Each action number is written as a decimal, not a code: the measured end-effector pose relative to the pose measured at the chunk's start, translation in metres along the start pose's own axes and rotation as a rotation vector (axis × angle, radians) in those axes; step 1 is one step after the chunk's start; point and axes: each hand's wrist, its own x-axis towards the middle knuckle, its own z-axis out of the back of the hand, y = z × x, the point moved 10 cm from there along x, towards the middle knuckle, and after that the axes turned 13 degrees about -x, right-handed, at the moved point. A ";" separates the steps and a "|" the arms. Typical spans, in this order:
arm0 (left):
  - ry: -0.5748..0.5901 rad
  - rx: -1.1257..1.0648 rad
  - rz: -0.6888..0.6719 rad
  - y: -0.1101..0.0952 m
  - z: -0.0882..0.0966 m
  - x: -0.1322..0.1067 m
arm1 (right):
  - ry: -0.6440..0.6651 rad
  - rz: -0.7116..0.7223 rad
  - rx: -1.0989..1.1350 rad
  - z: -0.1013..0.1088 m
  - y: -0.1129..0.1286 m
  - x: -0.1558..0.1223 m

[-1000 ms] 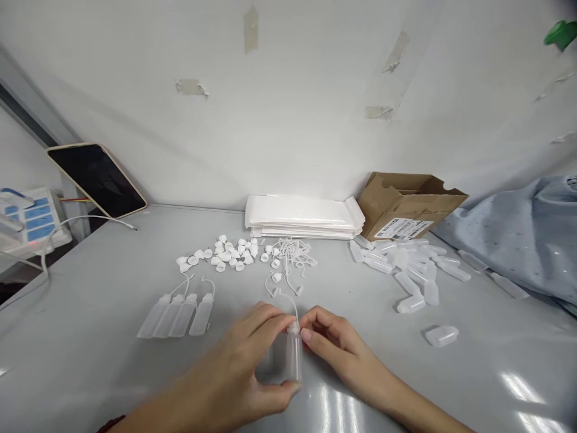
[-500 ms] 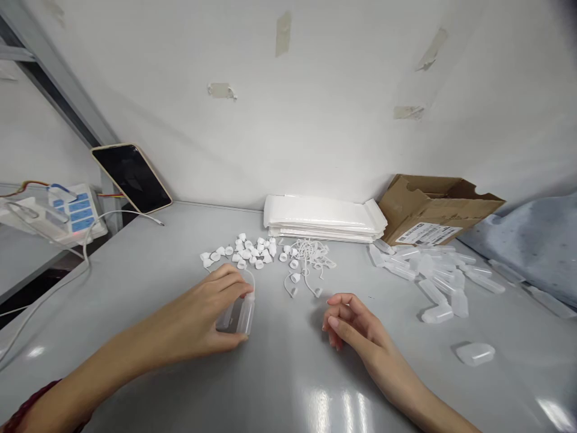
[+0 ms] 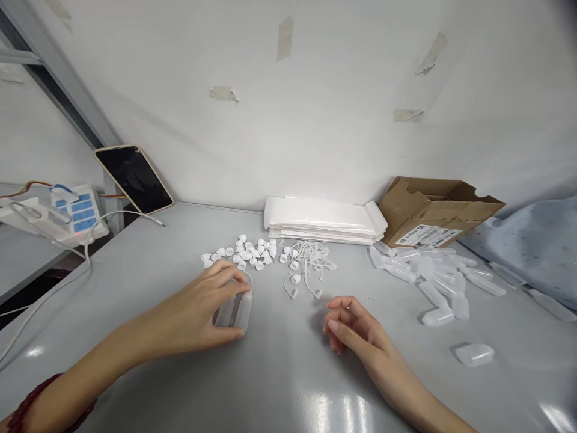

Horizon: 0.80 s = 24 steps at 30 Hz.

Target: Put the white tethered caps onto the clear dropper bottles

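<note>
1. We've moved the cloudy, tube-topped bottle [image 3: 243,314] left, beside another bottle [image 3: 224,314] on the tabletop [image 3: 274,367].
2. Our left hand [image 3: 198,313] grips it end-to-end; our right hand [image 3: 360,334] half-curls, empty.
3. Open box [image 3: 437,213]; contents unclear.

Btls [image 3: 243,311] translucent wht, caps [image 3: 259,265] wht, tbl [image 3: 274,373] gry, box [image 3: 426,215] brn, cloth [image 3: 536,246] lt blue w/ dk specks.

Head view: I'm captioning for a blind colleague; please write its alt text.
A person's left hand holds a small translucent bottle by its ends at a grey table; the right hand is loosely curled, seemingly empty. Beyond lie white caps, thin white tubes and stacked white packets, with loose bottles and a cardboard box rightward.
</note>
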 end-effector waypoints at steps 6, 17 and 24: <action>0.013 0.022 0.017 0.005 0.002 -0.006 | 0.011 -0.009 -0.014 -0.002 0.001 -0.001; 0.025 0.045 0.061 0.014 0.002 -0.009 | 0.035 -0.013 -0.046 -0.003 0.000 0.001; -0.068 0.128 0.018 -0.001 0.013 -0.012 | 0.037 -0.002 -0.102 0.004 0.010 0.002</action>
